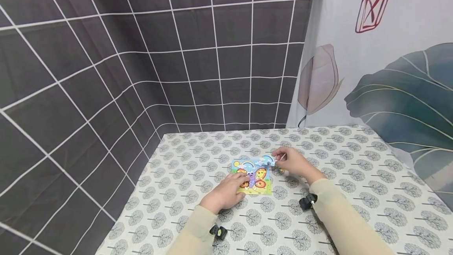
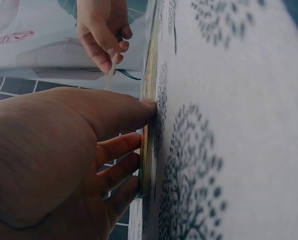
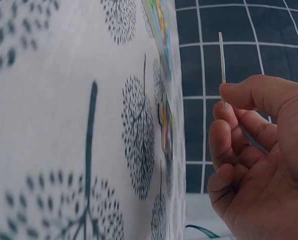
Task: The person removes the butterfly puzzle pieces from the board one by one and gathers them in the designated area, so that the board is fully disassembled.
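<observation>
A jigsaw puzzle board (image 1: 262, 190) with a purple butterfly, a sun and a rainbow lies flat on the cloth. My left hand (image 1: 225, 193) rests on its left side, fingers extended over the picture; in the left wrist view the thumb touches the edge of the board (image 2: 152, 65). Above the board's upper right corner, my right hand (image 1: 294, 163) pinches a puzzle piece (image 1: 268, 160) printed with part of a rainbow. Seen edge-on in the right wrist view, that thin piece (image 3: 222, 60) stands between thumb and forefinger, off the table.
Another small colourful piece (image 1: 281, 171) lies on the cloth below the right hand, right of the board. The table has a white cloth (image 1: 198, 223) with grey tree prints. A dark grid curtain (image 1: 230, 66) hangs behind and left, a floral curtain (image 1: 329, 78) at right.
</observation>
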Available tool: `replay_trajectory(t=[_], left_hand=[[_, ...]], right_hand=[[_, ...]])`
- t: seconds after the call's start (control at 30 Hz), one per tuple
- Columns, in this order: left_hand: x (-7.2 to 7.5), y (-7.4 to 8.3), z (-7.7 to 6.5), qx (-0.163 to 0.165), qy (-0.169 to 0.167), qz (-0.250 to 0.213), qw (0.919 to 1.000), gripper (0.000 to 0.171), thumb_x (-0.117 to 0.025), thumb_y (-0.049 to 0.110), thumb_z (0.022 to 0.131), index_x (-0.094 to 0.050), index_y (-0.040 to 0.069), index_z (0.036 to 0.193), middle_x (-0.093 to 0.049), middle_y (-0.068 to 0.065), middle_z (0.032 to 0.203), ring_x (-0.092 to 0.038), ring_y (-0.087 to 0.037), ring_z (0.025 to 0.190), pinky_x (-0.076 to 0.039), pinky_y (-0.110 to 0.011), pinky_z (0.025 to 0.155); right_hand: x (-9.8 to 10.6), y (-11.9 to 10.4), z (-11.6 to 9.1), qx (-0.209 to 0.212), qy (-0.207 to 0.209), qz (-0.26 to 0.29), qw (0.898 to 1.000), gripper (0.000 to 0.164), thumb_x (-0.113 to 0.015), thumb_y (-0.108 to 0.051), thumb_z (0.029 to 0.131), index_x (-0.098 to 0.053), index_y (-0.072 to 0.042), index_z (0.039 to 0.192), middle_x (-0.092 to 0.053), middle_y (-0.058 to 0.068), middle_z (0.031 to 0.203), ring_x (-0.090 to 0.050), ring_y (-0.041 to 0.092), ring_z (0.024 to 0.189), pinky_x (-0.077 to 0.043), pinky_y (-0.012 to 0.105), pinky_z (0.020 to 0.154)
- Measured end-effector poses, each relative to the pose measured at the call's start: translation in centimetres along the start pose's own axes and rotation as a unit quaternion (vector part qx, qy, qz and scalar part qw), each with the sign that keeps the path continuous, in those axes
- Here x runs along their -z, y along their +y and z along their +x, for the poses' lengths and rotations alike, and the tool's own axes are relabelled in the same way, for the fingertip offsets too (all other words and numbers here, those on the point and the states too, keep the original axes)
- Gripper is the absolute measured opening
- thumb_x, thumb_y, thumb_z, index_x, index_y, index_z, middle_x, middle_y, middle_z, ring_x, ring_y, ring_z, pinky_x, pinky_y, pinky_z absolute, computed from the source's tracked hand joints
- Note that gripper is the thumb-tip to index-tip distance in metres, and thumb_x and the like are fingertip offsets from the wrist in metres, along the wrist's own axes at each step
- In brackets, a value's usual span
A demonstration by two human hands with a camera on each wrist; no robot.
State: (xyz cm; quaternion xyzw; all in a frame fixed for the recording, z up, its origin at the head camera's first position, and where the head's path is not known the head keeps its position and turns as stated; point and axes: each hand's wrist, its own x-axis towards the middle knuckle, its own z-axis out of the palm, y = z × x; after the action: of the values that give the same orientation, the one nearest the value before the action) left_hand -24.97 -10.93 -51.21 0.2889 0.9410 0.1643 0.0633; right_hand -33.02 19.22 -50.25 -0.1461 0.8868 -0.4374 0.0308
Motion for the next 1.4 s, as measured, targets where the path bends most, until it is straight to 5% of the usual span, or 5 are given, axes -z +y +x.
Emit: replay_trajectory(t=[0.83,1.07,1.4], left_hand=[[-0.1,-0.1,0.0,-0.001,-0.001,-0.008,1.0000,0.059,-0.068,0.025,0.101,-0.049,0.019,0.157,-0.040,-0.003,0.165,-0.034,-0.027,0.153,-0.030,-0.051,0.125],[-0.1,-0.2,0.0,-0.003,0.000,-0.008,1.0000,0.058,-0.067,0.024,0.101,-0.049,0.019,0.157,-0.040,-0.002,0.165,-0.034,-0.026,0.153,-0.029,-0.048,0.126],[0.0,-0.2,-0.2,-0.003,0.003,-0.011,0.9999,0.058,-0.067,0.023,0.101,-0.050,0.018,0.156,-0.040,-0.003,0.165,-0.034,-0.029,0.153,-0.030,-0.050,0.125]], right_hand=[[4.0,5.1,-3.2,-0.042,0.057,-0.017,0.997,0.033,-0.073,-0.005,0.091,-0.070,-0.002,0.124,-0.067,0.010,0.104,-0.060,0.024,0.089,-0.058,0.028,0.065],[4.4,5.4,-3.9,-0.079,0.063,0.005,0.995,0.036,-0.073,-0.004,0.090,-0.069,0.001,0.125,-0.066,0.011,0.106,-0.059,0.025,0.091,-0.055,0.030,0.073],[4.4,7.0,-3.8,-0.077,0.078,-0.025,0.994,0.031,-0.072,-0.002,0.089,-0.071,0.002,0.120,-0.066,0.011,0.102,-0.060,0.024,0.091,-0.052,0.032,0.079]])
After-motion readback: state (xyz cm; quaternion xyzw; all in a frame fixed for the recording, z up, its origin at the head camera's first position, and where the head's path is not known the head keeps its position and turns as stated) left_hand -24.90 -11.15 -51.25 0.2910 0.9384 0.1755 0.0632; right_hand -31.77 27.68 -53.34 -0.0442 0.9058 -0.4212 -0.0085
